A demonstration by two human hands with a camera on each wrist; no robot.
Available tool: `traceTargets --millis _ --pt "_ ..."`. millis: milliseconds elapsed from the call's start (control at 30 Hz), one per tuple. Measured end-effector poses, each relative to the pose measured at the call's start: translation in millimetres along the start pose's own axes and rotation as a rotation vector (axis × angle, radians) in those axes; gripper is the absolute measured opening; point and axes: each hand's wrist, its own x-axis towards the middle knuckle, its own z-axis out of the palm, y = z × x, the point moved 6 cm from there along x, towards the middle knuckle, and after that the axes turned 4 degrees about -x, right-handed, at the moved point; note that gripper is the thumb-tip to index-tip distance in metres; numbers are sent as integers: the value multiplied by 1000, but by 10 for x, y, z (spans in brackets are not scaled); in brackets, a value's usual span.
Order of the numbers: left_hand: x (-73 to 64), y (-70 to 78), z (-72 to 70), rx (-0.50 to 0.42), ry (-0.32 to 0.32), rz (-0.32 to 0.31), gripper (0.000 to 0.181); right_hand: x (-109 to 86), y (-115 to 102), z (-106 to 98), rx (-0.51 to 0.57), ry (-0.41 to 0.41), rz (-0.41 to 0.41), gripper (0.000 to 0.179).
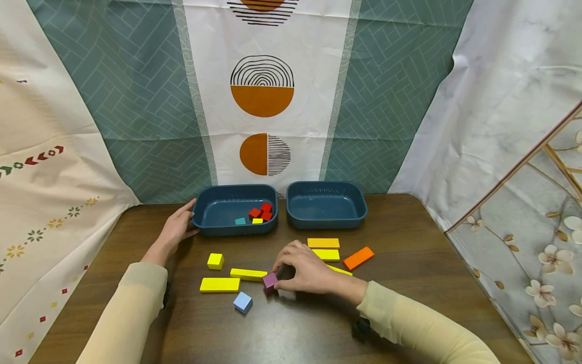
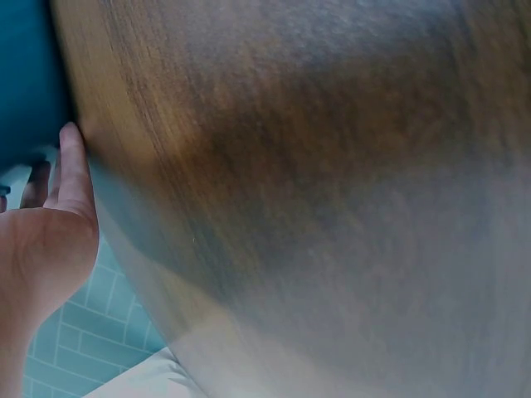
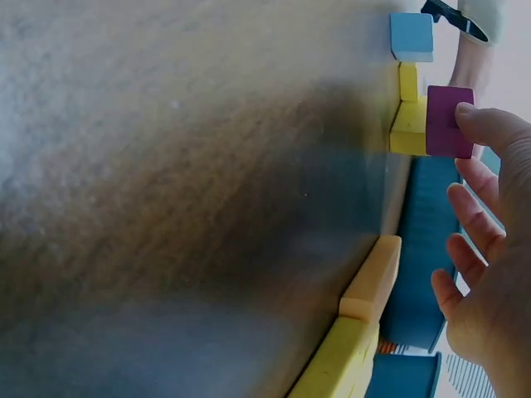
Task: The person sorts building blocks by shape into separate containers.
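Note:
My right hand pinches a purple cube between thumb and fingertips, low over the table beside the end of a long yellow block. In the right wrist view the thumb lies on the face of the purple cube, and the other fingers are spread loosely. My left hand rests against the left end of a blue tray, fingers extended along its outer wall. That tray holds several red cubes, a teal block and a yellow block.
A second blue tray stands right of the first. Left of centre lie a yellow cube, a flat yellow block and a light blue cube. Beyond my right hand are an orange block, an amber block and yellow blocks.

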Motion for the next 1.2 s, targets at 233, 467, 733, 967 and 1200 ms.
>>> traceTargets --millis 233,467,733,967,1200 --pt "-136 179 66 -28 -8 -21 59 35 6 -53 -1 5 10 23" --pt "-194 245 96 -29 -23 -14 59 67 6 -138 16 31 22 25" --pt "-196 248 93 -37 -17 -17 59 121 -3 -265 17 90 17 24" --pt "-66 83 37 -25 -4 -7 58 164 -16 -346 6 127 29 24" --pt "28 -37 -13 -2 10 5 57 232 -2 -429 14 167 23 25"
